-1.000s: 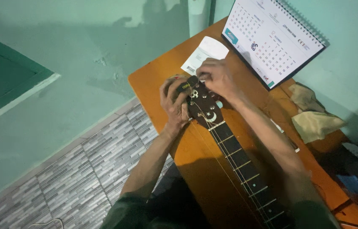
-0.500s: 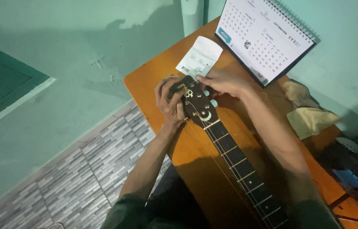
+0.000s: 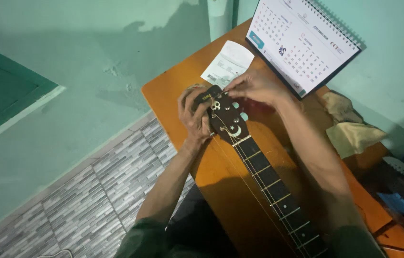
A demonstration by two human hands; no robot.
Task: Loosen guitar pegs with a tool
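Glossy orange wood table (image 3: 221,181); dark glossy guitar headstock (image 3: 225,119), metal frets on the neck (image 3: 273,186). Paper slip (image 3: 227,63) and paper calendar (image 3: 302,40), upper right. Crumpled matt cloth (image 3: 352,136), right. Rough grey tiles (image 3: 101,191), lower left.

Dim greenish light, soft shadows

- Table (image 3: 163,95) — orange-brown wood, running from the upper middle of the frame down to the lower right, its corner towards the tiled floor (image 3: 92,200) at lower left.
- Guitar (image 3: 259,172) lies along it, head at the frame's centre, neck running to the bottom right.
- Paper slip (image 3: 228,64) lies flat at the upper middle, just beside the calendar.
- Calendar (image 3: 302,43) stands at the top right.
- Cloth (image 3: 350,129) — crumpled, beige, at the right edge.
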